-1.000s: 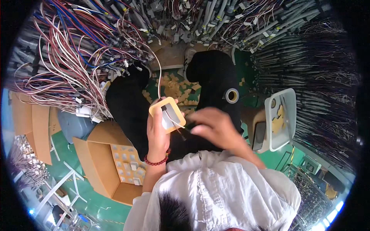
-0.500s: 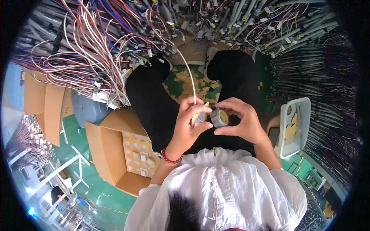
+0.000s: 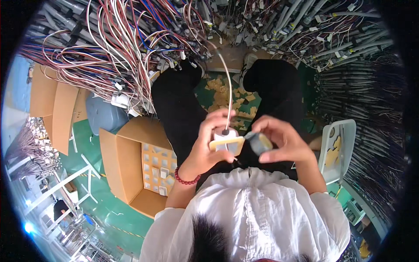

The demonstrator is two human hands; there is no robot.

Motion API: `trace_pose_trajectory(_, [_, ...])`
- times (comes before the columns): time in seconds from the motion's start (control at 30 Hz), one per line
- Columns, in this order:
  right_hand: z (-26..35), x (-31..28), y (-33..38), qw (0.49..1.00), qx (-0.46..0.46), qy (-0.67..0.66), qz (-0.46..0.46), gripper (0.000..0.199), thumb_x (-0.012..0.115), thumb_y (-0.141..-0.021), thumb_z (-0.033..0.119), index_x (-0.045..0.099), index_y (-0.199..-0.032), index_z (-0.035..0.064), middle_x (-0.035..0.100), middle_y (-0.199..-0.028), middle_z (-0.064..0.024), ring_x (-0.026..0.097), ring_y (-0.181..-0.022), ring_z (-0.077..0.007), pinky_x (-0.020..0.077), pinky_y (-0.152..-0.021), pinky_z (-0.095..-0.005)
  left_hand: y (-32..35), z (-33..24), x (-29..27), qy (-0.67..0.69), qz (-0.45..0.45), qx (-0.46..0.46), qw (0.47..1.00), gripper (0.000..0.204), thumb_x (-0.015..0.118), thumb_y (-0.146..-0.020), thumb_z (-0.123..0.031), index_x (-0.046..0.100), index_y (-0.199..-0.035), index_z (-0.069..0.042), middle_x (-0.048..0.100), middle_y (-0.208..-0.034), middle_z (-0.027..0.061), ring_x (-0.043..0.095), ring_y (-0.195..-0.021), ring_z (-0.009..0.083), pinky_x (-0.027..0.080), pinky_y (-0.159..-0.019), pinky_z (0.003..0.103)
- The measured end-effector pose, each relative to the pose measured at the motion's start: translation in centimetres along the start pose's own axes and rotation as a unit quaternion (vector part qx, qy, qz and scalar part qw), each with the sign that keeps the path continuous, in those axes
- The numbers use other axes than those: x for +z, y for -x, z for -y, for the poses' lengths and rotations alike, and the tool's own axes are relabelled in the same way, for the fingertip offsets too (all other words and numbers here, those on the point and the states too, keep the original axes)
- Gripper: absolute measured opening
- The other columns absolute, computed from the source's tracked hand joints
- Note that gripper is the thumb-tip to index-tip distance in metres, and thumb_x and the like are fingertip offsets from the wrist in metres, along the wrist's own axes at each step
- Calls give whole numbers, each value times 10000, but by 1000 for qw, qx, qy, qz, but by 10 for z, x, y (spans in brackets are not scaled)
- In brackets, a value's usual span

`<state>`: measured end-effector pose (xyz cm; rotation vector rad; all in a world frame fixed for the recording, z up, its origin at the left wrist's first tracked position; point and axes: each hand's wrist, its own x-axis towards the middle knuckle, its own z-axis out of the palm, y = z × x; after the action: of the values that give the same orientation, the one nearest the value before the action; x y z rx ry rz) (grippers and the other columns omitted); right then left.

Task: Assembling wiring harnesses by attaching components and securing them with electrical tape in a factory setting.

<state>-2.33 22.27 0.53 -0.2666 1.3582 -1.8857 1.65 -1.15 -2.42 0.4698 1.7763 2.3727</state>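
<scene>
To your left, on the green floor, an open brown cardboard box (image 3: 131,170) stands with its flaps spread; inside it a cardboard grid divider holds small white pieces in some cells. Further left, flattened brown cardboard sheets (image 3: 54,105) lean beside a grey bag. Small white tag labels (image 3: 120,98) hang on the wire bundles above your knees. At your right stands a pale grey plastic tray (image 3: 345,139) with yellowish scraps in it. No screens or signs show.
</scene>
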Motion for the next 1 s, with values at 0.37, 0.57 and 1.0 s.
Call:
trace_pose_trajectory(0.37, [19,-6,-39,988,33,-11,151,520,817,-673,53,597,-1143,17,517,-1167,-45,498,-1145,-162,378,-1015,-310,-8,-17,5,120,55,-122,984,1141,637,-750,-33,-244,-1450,-222,45,-1552,171,554,-981,152,493,-735,257])
trace_pose_trajectory(0.57, [25,-9,-42,978,1,95,184,506,830,-663,90,617,-1117,24,511,-1180,-62,511,-1109,-175,407,-976,-307,-13,-20,2,142,80,-144,976,1117,610,-763,-45,-257,-1445,-218,48,-1557,157,521,-1018,144,478,-738,244])
trace_pose_trajectory(1.0, [23,-13,-43,955,-46,170,239,500,780,-724,160,589,-1175,62,543,-1172,-66,487,-1114,-215,381,-959,-344,-16,-14,-7,1,70,-102,992,791,714,-806,-256,227,-1404,-86,279,-1470,157,423,-1238,218,428,-909,304])
